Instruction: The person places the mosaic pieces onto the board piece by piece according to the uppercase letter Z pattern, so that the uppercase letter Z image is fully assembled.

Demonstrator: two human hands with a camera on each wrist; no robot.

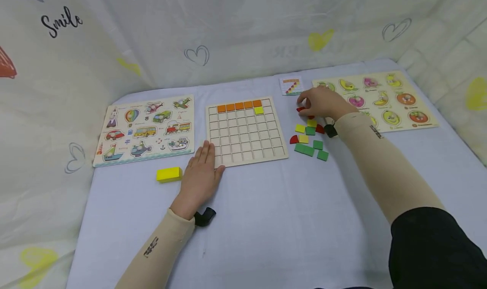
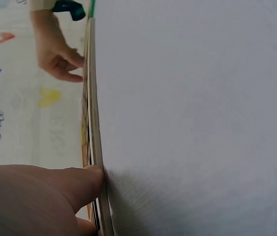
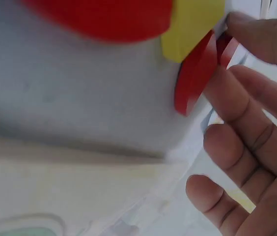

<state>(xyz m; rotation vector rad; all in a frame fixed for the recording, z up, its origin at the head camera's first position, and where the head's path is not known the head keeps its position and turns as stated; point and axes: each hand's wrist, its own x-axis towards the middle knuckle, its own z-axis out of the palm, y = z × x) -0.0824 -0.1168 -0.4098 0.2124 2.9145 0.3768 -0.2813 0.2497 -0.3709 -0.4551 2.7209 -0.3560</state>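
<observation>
My left hand (image 1: 201,179) lies flat with straight fingers at the lower left corner of a wooden grid board (image 1: 247,157). In the left wrist view its thumb (image 2: 87,184) touches the board's edge. Several orange tiles (image 1: 239,106) line the board's top row, with one yellow tile (image 1: 258,110) beneath them. My right hand (image 1: 323,102) pinches a red quarter-round tile (image 1: 300,109) between thumb and fingers. Another red tile (image 3: 195,73) and a yellow tile (image 3: 192,29) lie close to the fingertips. More loose tiles, such as a green one (image 1: 318,145), lie scattered right of the board.
A vehicle puzzle board (image 1: 146,160) lies on the left, and a fruit puzzle board (image 1: 411,86) on the right, partly under the right arm. A yellow block (image 1: 169,175) sits beside the left hand. A pattern card (image 1: 291,86) lies at the back, before the printed cloth (image 1: 243,35).
</observation>
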